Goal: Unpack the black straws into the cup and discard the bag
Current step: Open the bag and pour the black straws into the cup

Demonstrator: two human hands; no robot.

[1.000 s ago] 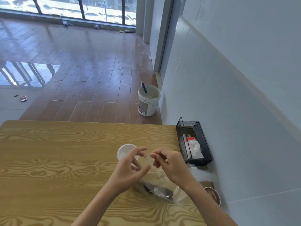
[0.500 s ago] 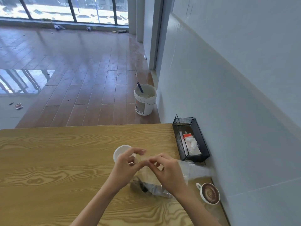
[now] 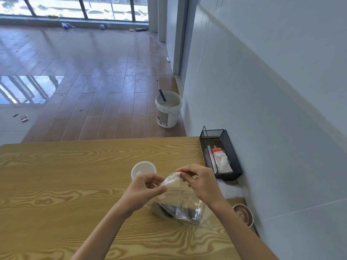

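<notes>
STEP: opening bag (image 3: pixel 180 199) | HANDS: left hand (image 3: pixel 145 190) and right hand (image 3: pixel 201 182) pinching bag mouth | STRAWS: black straws (image 3: pixel 178 212) bunched at bag bottom, on table | CUP: cup (image 3: pixel 143 168) at 11 o'clock of hands | NEXT: likely spread mouth, tip straws into cup

No readable text anywhere: print on the white bucket (image 3: pixel 168 109) too blurred to read, red-and-white packet (image 3: pixel 217 151) in the mesh basket (image 3: pixel 230 147) likewise illegible.

Black straws (image 3: pixel 180 212) show only as a dark blur thru the clear bag (image 3: pixel 180 199); count can't be told. Left hand (image 3: pixel 144 192) covers the cup (image 3: pixel 143 168) near rim, and both forearms plus the counter (image 3: pixel 56 184) are cut off at bottom edge. Coffee cup (image 3: pixel 244 215) partly hidden behind right arm.
</notes>
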